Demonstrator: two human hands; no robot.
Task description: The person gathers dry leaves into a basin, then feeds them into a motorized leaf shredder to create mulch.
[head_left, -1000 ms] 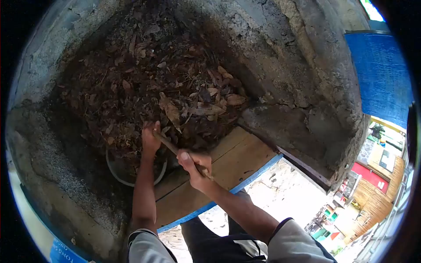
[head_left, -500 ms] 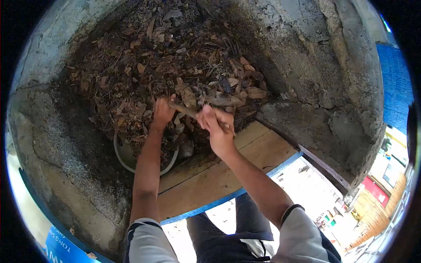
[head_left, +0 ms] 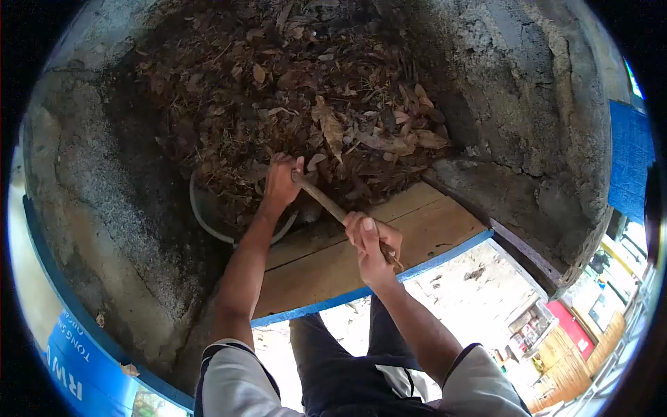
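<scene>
Carefully, we hold a stick [head_left: 323, 199] at the edge of the brown leaves [head_left: 326, 125], slanting over a wooden board [head_left: 438, 226]. Our right hand [head_left: 375, 243] is clenched round its near end; our left hand [head_left: 281, 184] curls at the far one (whether gripping, we cannot tell). A firm right hold and shallow angle, clear of the bowl [head_left: 201, 218], should serve best.

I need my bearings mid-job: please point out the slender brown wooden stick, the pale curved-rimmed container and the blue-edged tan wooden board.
Brown wooden stick [head_left: 322, 199]: head view, mid-shaft.
Pale curved-rimmed container [head_left: 199, 215]: head view, left rim.
Blue-edged tan wooden board [head_left: 319, 278]: head view, bare top.
</scene>
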